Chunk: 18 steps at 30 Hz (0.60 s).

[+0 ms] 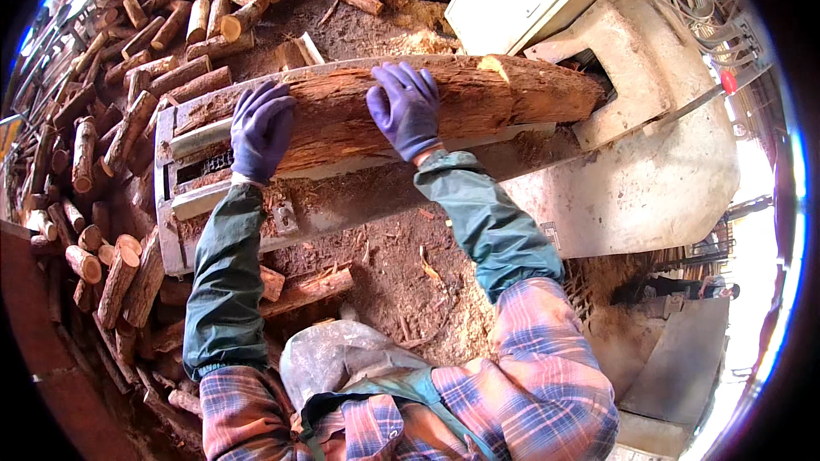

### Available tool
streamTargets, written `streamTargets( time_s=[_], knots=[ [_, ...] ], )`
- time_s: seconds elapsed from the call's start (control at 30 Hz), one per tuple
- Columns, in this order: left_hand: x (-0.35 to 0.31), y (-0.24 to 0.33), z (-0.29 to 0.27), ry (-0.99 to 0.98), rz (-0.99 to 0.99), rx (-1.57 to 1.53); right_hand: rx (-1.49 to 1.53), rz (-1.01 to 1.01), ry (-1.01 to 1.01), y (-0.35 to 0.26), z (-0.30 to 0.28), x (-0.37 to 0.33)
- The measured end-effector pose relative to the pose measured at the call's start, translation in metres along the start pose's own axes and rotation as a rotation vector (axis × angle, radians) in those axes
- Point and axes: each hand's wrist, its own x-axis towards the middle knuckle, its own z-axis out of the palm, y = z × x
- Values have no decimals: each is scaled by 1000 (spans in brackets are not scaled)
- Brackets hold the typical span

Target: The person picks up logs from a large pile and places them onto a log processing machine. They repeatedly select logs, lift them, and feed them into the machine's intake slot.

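A thick, rough-barked log lies lengthwise on a metal feed trough. My left hand, in a purple glove, rests against the log's left end with its fingers stretched out. Farther right, my right hand, gloved alike, lies over the log's top with fingers extended and the thumb apart. Beyond a pale cut patch, a second log section reaches into the dark opening of a pale, dusty machine. Whether the two pieces are separate is hard to tell. The inside of the opening is hidden.
Many cut logs are heaped along the left side. More short logs lie near my left forearm. Sawdust and bark cover the ground in front. A white cabinet stands behind the machine, with cables and a red knob to its right.
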Motion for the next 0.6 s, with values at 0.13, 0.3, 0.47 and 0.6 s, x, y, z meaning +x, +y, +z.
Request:
streamTargets(
  time_s=[0.13, 0.3, 0.47, 0.6],
  knots=[
    [12, 0, 32, 14, -49, -33, -24, 65, -51, 26, -1, 3],
    [27, -21, 54, 42, -262, -135, 31, -20, -164, 74, 31, 34],
    [-13, 35, 7, 26, -263, 250, -159, -572, -65, 56, 56, 6],
    [-101, 181, 23, -25, -300, -199, 112, -139, -372, 168, 4, -17]
  ],
)
